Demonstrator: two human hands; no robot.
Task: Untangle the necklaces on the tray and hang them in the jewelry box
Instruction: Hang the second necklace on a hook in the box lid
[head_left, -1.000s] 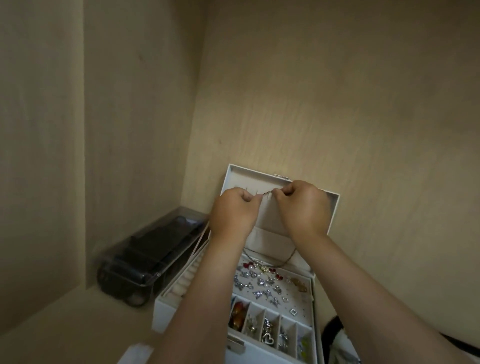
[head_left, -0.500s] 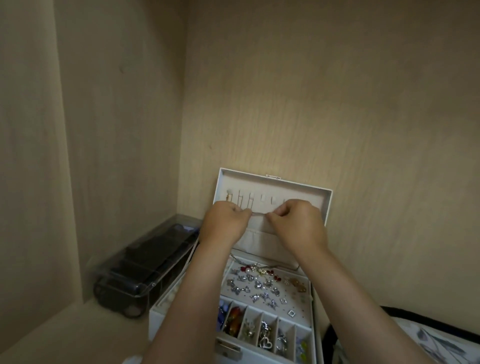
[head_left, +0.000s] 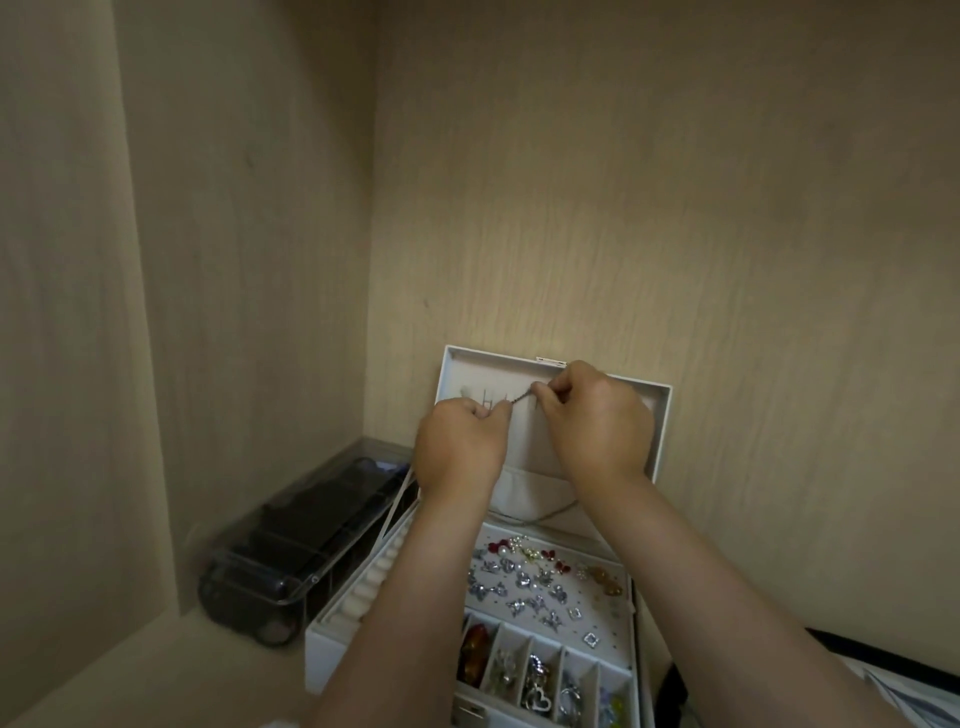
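Note:
A white jewelry box (head_left: 641, 597) stands open against the wooden back wall, its lid (head_left: 660, 395) upright. My left hand (head_left: 460, 447) and my right hand (head_left: 597, 421) are raised in front of the lid's inner hooks (head_left: 485, 399). Between them they pinch a short stretch of thin necklace chain (head_left: 519, 401), held taut just below the hooks. The rest of the chain drops behind my hands, and a loop of it (head_left: 558, 512) shows at the lid's fabric pocket. Earrings and pendants fill the box's tray and its front compartments.
A dark clear-lidded case (head_left: 306, 545) lies left of the box against the side wall. The lid's strap (head_left: 397, 504) runs down on the left. A dark-edged item with white patterned contents (head_left: 893, 680) sits at the lower right. Wooden walls close in on the left and back.
Both hands have shifted a little along the lid's hook row, the right one rising toward the lid's top edge, still pinching the chain. The camera has tilted and shifted slightly.

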